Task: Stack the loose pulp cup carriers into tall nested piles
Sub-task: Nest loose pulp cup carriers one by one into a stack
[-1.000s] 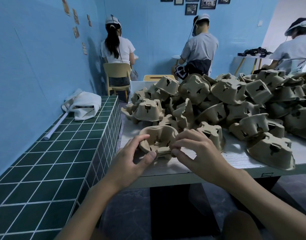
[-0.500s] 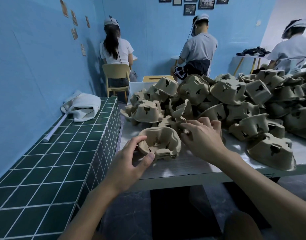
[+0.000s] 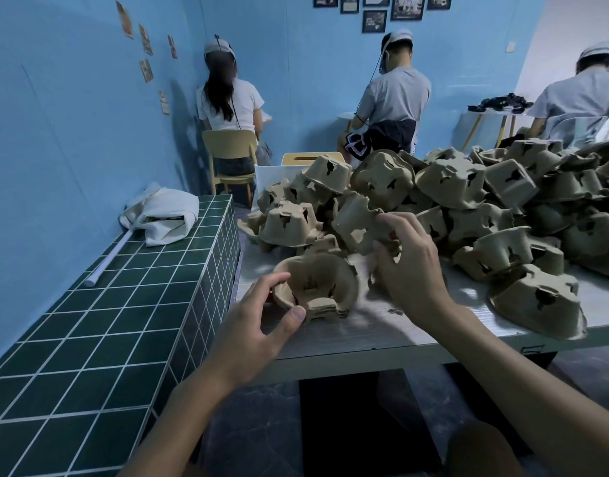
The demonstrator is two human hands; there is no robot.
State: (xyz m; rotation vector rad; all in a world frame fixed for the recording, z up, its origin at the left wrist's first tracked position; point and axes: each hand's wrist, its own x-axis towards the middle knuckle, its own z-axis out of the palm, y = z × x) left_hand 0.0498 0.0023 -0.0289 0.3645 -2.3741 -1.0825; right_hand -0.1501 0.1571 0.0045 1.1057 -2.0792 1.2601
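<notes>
Heap (image 3: 468,201) of pulp carriers runs off the right edge, its far side hidden. Your right grip (image 3: 410,266) pinches one loose carrier (image 3: 356,223) by its edge, tilted, at the near side of the heap; your fingers cover part of it. Your left grip (image 3: 258,325) curls round the near rim of a short nested stack (image 3: 317,290), cups up, on the pale counter (image 3: 348,335) near its left end. Beside it runs a green-tiled ledge (image 3: 89,339) carrying a white cloth (image 3: 162,213). Blue walls; three people work with backs turned.
</notes>
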